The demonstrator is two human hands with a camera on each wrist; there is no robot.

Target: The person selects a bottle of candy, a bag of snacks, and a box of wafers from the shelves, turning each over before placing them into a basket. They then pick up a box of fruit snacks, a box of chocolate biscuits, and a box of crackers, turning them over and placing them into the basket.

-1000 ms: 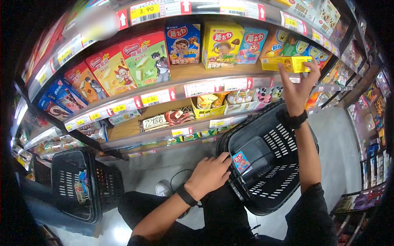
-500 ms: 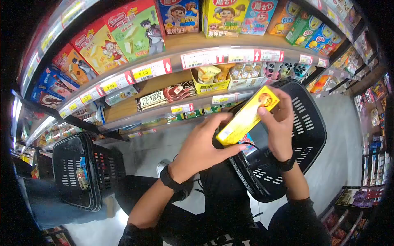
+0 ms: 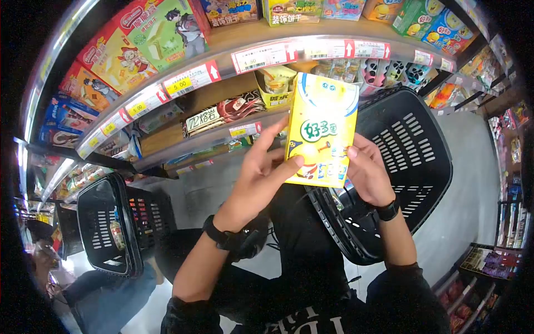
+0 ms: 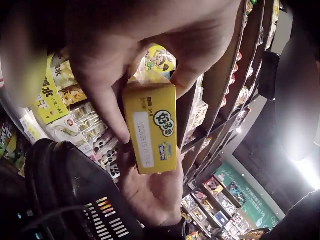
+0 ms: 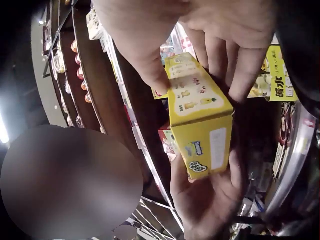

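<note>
A yellow snack box (image 3: 325,128), its printed broad face toward me, is held between both hands in front of the shelves. My left hand (image 3: 253,181) grips its left edge, thumb on the front face. At the lower right edge my right hand (image 3: 371,175) pinches the box, thumb in front and fingers behind. One narrow end with a stamped date shows on the box (image 4: 152,130) in the left wrist view. In the right wrist view, a long side and an end of the box (image 5: 200,112) face the camera. Below the hands stands a black shopping basket (image 3: 439,183).
Shelves with price labels (image 3: 267,55) curve across the front, bearing snack boxes (image 3: 172,33) and packets (image 3: 225,114). A second black basket (image 3: 130,222) stands at the left. Another person's leg (image 3: 111,298) shows at lower left. More racks (image 3: 509,178) line the right side.
My right hand has brought the yellow box from the upper right shelf to the middle. My left hand has left the basket rim and taken hold of it. The box has turned broad face toward me.
</note>
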